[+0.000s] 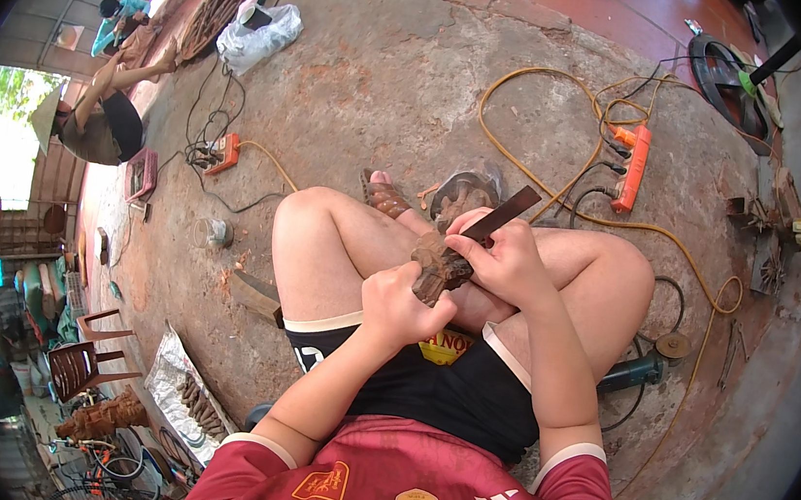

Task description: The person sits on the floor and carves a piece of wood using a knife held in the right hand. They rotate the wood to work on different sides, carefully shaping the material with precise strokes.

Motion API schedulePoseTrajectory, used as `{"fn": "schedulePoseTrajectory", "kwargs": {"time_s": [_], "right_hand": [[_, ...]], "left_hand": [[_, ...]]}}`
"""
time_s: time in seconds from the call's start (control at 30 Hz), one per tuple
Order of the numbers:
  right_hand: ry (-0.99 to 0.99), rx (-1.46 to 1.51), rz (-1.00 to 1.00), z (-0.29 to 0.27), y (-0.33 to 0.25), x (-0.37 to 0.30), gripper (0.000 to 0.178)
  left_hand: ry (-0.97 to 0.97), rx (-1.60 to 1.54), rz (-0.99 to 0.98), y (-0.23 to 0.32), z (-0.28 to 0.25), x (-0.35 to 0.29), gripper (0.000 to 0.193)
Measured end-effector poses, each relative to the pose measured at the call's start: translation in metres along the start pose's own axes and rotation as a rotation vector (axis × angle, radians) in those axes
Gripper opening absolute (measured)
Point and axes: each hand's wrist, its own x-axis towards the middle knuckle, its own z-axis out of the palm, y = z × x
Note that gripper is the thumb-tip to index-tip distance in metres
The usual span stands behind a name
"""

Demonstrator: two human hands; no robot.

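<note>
My left hand [405,301] is closed around the lower end of a small brown carved wood piece [440,264], held above my crossed legs. Over the top of that carving, my right hand [505,259] pinches a dark, flat, straight-edged strip [510,211] between thumb and fingers. The strip points up and to the right; whether it is a blade, a file or an abrasive strip cannot be made out. The fingers hide part of the carving. Just beyond my hands, another brown carved-looking lump [467,196] rests on the ground near my sandalled foot [387,196].
An orange power strip [633,169] with a looping yellow cord lies ahead to the right. A second orange socket box [223,153] is at left. A green power tool [632,372] sits beside my right thigh. A metal can [217,233] stands left; another person [101,126] sits far left.
</note>
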Motion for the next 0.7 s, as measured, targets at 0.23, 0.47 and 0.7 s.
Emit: {"fn": "schedulePoseTrajectory", "kwargs": {"time_s": [0.23,0.47,0.7], "right_hand": [[0.103,0.008,-0.027,0.009,0.016,0.000,0.007],[0.009,0.140,0.151,-0.002,0.003,-0.003,0.006],[-0.011,0.119,0.102,-0.004,0.008,-0.004,0.006]], "left_hand": [[-0.007,0.029,-0.013,0.002,-0.001,-0.002,0.033],[0.004,0.024,-0.005,0.003,-0.001,-0.002,0.035],[0.017,0.020,0.005,0.002,0.000,-0.002,0.035]]}}
